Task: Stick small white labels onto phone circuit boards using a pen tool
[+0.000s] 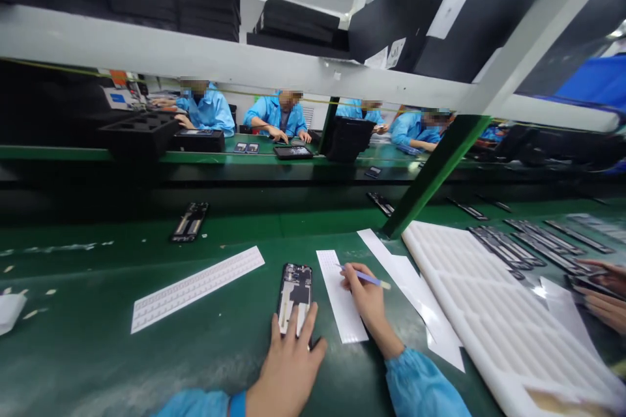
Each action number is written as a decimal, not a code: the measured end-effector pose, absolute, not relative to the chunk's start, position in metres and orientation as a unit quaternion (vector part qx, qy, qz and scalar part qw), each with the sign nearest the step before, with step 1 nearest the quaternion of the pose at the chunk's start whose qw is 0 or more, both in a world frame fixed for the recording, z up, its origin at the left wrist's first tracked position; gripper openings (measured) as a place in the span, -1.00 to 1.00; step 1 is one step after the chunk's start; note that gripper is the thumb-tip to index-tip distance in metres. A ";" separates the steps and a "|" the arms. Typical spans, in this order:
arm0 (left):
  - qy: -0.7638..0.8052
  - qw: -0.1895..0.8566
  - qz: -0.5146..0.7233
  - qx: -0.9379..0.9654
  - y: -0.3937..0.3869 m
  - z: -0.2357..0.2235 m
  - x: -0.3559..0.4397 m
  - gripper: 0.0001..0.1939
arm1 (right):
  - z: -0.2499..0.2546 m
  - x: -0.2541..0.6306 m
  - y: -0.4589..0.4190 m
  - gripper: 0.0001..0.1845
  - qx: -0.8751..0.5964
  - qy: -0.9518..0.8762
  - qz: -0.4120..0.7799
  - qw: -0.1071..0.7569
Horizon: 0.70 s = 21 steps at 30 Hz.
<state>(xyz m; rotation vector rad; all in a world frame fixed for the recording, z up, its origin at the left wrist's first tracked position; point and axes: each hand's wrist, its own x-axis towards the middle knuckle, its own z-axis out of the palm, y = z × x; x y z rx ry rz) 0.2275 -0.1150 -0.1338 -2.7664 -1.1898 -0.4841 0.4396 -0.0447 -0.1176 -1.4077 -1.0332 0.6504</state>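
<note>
An open phone frame [295, 293] lies on the green bench in front of me. My left hand [287, 365] rests flat with its fingers stretched over the frame's near end, holding it down. My right hand [368, 300] is closed in a pinch on thin tweezers [366, 277], whose tip touches a white sticker strip [341, 300] just right of the frame. Both sleeves are blue.
A longer white sticker strip [195, 288] lies to the left. A white foam tray [508, 319] and paper sheets [415, 293] lie right. More phone frames [190, 221] sit on the belt. A green post [435, 172] rises ahead. Another person's hand [604, 293] shows at far right; several workers sit across.
</note>
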 end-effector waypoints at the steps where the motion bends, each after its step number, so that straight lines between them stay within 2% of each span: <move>1: -0.406 0.037 -0.150 -0.901 -0.101 -0.129 0.232 -0.80 | -0.123 0.443 -0.041 -0.48 -0.613 -0.440 0.284 0.592; 4: -0.458 0.017 -0.140 -0.878 -0.041 -0.107 0.239 -0.88 | -0.133 0.448 -0.040 -0.49 -0.621 -0.443 0.290 0.578; 10: -0.550 0.048 -0.172 -0.816 0.085 -0.080 0.234 -0.74 | -0.136 0.448 -0.043 -0.52 -0.613 -0.471 0.317 0.549; 15: -0.573 0.086 -0.188 -0.793 0.114 -0.071 0.209 -0.64 | -0.139 0.446 -0.041 -0.52 -0.606 -0.470 0.336 0.547; 21: -0.732 0.119 -0.201 -0.641 0.138 -0.037 0.107 -0.54 | -0.131 0.436 -0.044 -0.53 -0.594 -0.460 0.352 0.558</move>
